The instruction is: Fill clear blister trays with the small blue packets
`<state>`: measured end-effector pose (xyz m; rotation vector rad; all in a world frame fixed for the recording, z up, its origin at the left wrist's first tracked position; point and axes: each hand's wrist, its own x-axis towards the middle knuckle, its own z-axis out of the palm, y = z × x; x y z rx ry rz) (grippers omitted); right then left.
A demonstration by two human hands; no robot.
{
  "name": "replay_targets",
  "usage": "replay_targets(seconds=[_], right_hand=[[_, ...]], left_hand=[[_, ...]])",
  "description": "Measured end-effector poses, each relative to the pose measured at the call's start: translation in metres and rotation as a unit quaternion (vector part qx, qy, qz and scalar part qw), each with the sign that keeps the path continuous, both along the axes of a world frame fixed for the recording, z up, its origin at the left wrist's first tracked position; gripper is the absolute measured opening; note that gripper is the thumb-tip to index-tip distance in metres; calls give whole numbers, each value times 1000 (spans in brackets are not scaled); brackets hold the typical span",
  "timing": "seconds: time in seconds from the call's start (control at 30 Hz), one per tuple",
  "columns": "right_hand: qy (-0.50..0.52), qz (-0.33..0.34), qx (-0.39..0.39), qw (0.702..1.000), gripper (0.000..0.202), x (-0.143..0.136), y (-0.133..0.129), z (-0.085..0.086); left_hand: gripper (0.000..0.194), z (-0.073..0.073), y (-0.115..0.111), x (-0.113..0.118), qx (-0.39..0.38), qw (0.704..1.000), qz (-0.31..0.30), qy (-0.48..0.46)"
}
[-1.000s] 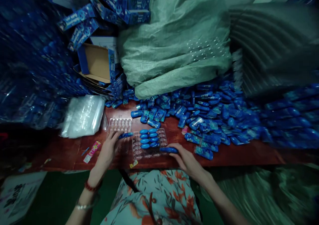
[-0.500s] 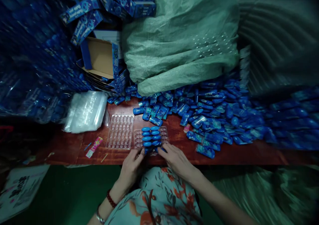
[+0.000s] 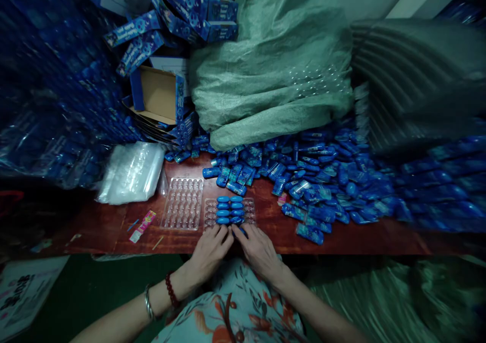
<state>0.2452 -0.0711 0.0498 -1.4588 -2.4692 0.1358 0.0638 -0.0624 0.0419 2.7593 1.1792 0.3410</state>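
Note:
A clear plastic blister tray lies in front of me, with two columns of smooth blue capsule-shaped pieces laid across its middle. At the tray's near edge my left hand is closed, its bent fingertips beside the lowest pieces; what they hold is hidden. My right hand is closed too, fingers curled over a bit of blue at the near end of the right column. The two hands almost touch at the fingertips. A second clear blister tray, with vacant hollows, rests just to the left.
Blue wrapped pieces are heaped to the right and behind. A green woven sack stands at the back, beside an open blue carton. Clear plastic bags and a pink label strip lie left. The table's front edge is close.
Both hands have drawn together at the tray's near edge and now cover the lowest blue pieces, which showed between them before. The camera view has shifted slightly.

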Motion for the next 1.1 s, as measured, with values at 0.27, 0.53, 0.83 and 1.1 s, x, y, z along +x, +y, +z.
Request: replay_targets(seconds=[0.27,0.53,0.83,1.1], right_hand=[[125,-118,52,984,27,30,44,8],[-96,-168,-169,966,42,8,151,15],[170,-188,-106,961,20,40,120,8],[393,-167,-302,853,32,76,14,11]], left_hand=[[26,13,69,-15,-19,953,185,-238],[26,13,173,21,-156,948,273,-49],[20,26,123,-39,-111,926,218,-288],[32,17,-3,-71,-183,872,323,-320]])
